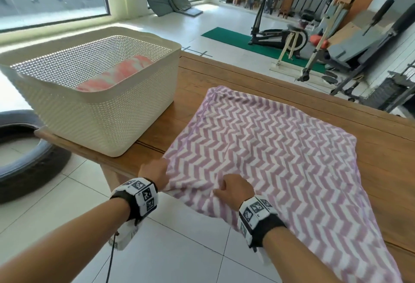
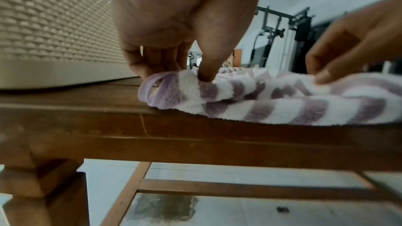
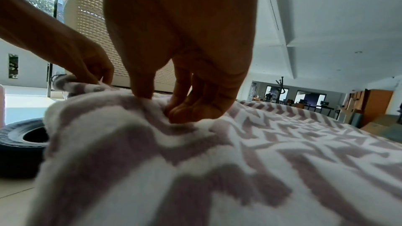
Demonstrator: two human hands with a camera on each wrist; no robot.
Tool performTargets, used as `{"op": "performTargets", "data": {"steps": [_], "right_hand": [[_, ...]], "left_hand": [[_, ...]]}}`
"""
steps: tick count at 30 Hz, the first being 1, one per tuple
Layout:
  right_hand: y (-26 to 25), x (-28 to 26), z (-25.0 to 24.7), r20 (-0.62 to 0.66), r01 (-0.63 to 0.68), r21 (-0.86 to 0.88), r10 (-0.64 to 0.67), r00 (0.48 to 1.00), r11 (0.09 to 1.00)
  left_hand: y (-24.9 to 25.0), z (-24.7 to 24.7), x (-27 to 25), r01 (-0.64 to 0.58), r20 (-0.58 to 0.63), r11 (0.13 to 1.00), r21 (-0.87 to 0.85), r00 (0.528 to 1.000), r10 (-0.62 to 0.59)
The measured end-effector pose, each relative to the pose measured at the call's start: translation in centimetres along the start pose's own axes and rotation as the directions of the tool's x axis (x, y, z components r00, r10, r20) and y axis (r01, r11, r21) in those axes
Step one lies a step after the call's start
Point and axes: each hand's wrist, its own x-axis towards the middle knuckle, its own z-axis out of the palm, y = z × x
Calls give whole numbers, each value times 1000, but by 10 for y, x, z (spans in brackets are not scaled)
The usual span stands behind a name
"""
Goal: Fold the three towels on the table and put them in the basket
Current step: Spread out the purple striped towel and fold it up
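A purple-and-white zigzag towel (image 1: 269, 148) lies spread on the wooden table (image 1: 224, 71), its near part hanging over the front edge. My left hand (image 1: 155, 172) pinches the towel's near left corner (image 2: 169, 90) at the table edge, thumb on top. My right hand (image 1: 233, 190) pinches a fold of the same towel (image 3: 195, 143) a little to the right. A cream perforated basket (image 1: 107, 114) stands on the table's left end, with a folded pink-and-white towel (image 1: 116, 71) inside it. No third towel shows.
A black tyre (image 1: 20, 159) lies on the tiled floor left of the table. Gym machines (image 1: 280, 35) and a green mat (image 1: 235, 38) stand beyond the table's far edge. The basket wall (image 2: 54, 23) is close to my left hand.
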Motion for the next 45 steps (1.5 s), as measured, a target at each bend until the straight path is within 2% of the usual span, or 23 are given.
{"op": "performTargets", "data": {"steps": [1,3,5,8,10,12,14,17,18,21,22,23,25,28,30,33,38,45], "right_hand": [[-1,3,3,20,-3,-29,3,1000,1000],[0,8,5,80,-33,-44,36,996,999],[3,12,-1,193,-73,-4,72,979,997],[6,16,-16,332,-84,91,50,942,992],[3,16,-23,374,-68,44,46,926,997],[-1,14,-22,359,-89,4,82,930,996],[-3,14,-14,292,-120,13,112,950,993],[-5,14,4,231,-77,-24,80,970,997],[-4,14,8,219,-67,-29,72,973,997],[-5,13,10,213,-59,1,57,975,998],[-6,13,8,224,-49,12,45,974,999],[-7,15,6,231,-38,18,33,972,999],[-8,17,1,248,-27,2,26,969,1000],[-8,18,-4,285,-30,-21,35,958,999],[-6,22,-7,298,-27,-12,29,954,1000],[-3,38,-20,281,-12,14,8,960,1000],[5,84,-62,156,26,45,-33,987,999],[19,210,-126,-20,91,48,-90,996,995]], "left_hand": [[-3,-3,2,46,1,985,-165,999,-47],[-10,-12,5,104,-6,845,-525,992,-125],[-16,-26,5,75,-61,733,-676,986,-158],[-25,-39,5,25,-77,742,-670,992,-103],[-30,-40,5,57,15,800,-597,998,-60],[-33,-39,4,108,142,829,-549,989,-36],[-34,-34,2,175,216,787,-592,975,-54],[-31,-26,0,130,147,739,-661,988,-42],[-26,-27,-3,94,89,685,-723,995,-43],[-19,-42,-11,-48,-80,380,-924,994,-70],[-19,-44,-11,-68,-100,339,-939,992,-79],[-19,-48,-13,-89,-121,341,-936,990,-76],[-22,-46,-15,-34,-78,474,-880,994,-73],[-35,-34,-13,128,128,703,-700,990,-53],[-43,-30,-6,160,204,782,-602,978,-44],[-41,-37,6,168,248,845,-508,968,-44],[-17,-54,39,81,167,902,-423,986,-10],[40,-82,136,-56,42,906,-419,996,80]]}}
